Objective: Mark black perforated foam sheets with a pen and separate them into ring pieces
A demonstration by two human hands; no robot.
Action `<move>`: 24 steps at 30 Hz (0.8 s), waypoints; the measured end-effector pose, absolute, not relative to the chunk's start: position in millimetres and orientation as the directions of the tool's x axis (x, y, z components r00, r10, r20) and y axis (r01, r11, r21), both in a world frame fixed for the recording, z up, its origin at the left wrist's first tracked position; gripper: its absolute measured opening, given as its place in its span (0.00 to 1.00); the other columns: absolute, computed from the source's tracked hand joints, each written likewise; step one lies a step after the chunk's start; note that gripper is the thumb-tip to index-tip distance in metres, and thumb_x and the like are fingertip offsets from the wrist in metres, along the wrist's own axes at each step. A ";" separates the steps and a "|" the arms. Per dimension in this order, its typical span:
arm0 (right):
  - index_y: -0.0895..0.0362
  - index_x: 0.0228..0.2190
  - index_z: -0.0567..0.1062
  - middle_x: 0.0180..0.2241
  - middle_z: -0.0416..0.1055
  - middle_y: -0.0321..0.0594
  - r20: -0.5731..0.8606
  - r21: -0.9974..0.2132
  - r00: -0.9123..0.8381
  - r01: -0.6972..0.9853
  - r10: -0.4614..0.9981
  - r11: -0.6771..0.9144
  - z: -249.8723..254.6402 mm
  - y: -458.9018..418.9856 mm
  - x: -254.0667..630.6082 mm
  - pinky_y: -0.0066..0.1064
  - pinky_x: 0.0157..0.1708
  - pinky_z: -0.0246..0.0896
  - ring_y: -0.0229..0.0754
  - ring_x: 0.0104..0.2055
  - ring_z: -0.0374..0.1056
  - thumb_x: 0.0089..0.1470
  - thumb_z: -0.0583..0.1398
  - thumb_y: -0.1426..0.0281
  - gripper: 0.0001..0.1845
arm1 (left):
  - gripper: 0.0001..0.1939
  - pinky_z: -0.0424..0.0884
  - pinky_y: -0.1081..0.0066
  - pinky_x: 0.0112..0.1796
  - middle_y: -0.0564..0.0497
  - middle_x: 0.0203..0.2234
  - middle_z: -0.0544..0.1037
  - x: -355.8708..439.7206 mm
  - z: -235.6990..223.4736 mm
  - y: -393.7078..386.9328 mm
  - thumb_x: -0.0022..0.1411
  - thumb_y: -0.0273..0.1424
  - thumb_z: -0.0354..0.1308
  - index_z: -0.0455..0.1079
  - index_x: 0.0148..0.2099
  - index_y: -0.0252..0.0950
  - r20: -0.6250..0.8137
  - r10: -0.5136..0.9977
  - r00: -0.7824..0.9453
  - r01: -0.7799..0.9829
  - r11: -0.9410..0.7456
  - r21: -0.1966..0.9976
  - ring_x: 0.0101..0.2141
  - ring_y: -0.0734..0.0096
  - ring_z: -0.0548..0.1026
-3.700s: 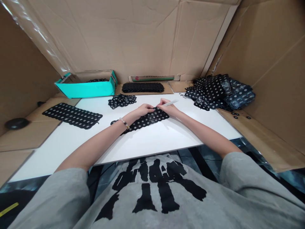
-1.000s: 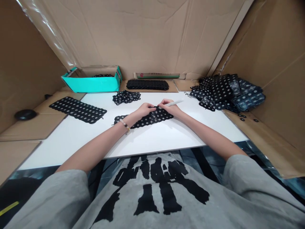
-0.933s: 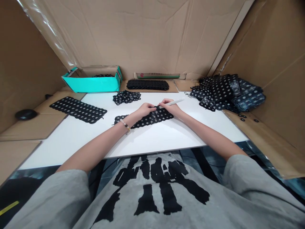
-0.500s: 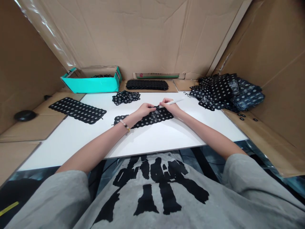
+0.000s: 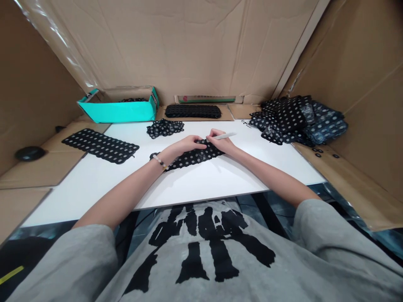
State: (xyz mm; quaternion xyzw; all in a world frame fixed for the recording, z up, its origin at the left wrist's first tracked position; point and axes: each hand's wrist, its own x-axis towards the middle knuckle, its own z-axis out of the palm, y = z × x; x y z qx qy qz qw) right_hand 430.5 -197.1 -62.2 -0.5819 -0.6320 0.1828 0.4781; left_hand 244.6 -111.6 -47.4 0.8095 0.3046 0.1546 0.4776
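From my station: black sheet point(image 5: 192, 157), pale grey dots throughout; white marker point(image 5: 225, 136); teal box point(image 5: 116, 113); grey T-shirt point(image 5: 252, 277), black print.

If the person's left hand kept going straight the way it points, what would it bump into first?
Probably the right hand, which holds a white pen, just beyond the fingertips of the left hand, though depth is hard to judge here.

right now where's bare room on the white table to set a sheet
Widest bare patch of white tabletop: between the black dotted mesh strip under your left hand and right hand, and the near edge. Another lies right of your right hand, below the heaped black dotted mesh sheets. Crowded at the far edge, around the tangled black mesh clump.
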 end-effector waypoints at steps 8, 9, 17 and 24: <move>0.54 0.20 0.69 0.26 0.74 0.36 0.269 -0.880 0.073 0.425 0.960 0.214 -56.4 -201.3 440.8 0.33 0.37 0.60 0.41 0.33 0.67 0.46 0.63 0.62 0.12 | 0.22 0.66 0.64 0.48 0.50 0.39 0.79 249.6 -52.2 -122.7 0.44 0.36 0.69 0.74 0.43 0.36 0.055 0.679 0.733 0.338 -0.432 0.836 0.43 0.58 0.75; 0.54 0.20 0.68 0.27 0.75 0.36 0.271 -0.878 0.077 0.429 0.959 0.214 -56.3 -201.2 439.9 0.33 0.37 0.61 0.42 0.33 0.68 0.46 0.62 0.63 0.11 | 0.23 0.66 0.64 0.49 0.50 0.39 0.79 249.3 -52.2 -122.5 0.44 0.36 0.70 0.74 0.45 0.36 0.045 0.692 0.720 0.344 -0.413 0.843 0.43 0.58 0.75; 0.54 0.20 0.67 0.31 0.77 0.40 0.304 -0.864 0.039 0.433 0.952 0.258 -55.8 -200.6 439.2 0.36 0.43 0.63 0.43 0.36 0.71 0.47 0.62 0.63 0.13 | 0.27 0.66 0.63 0.50 0.49 0.40 0.81 246.0 -48.9 -121.9 0.42 0.36 0.73 0.76 0.48 0.37 -0.013 0.739 0.674 0.342 -0.296 0.892 0.45 0.56 0.75; 0.53 0.23 0.64 0.31 0.76 0.39 0.436 -0.716 0.022 0.614 0.900 0.332 -62.1 -202.6 427.8 0.34 0.38 0.59 0.44 0.36 0.69 0.53 0.58 0.62 0.12 | 0.25 0.66 0.64 0.48 0.51 0.33 0.82 243.1 -45.1 -112.3 0.38 0.36 0.73 0.79 0.42 0.35 -0.137 0.602 0.787 0.252 -0.110 0.962 0.39 0.60 0.76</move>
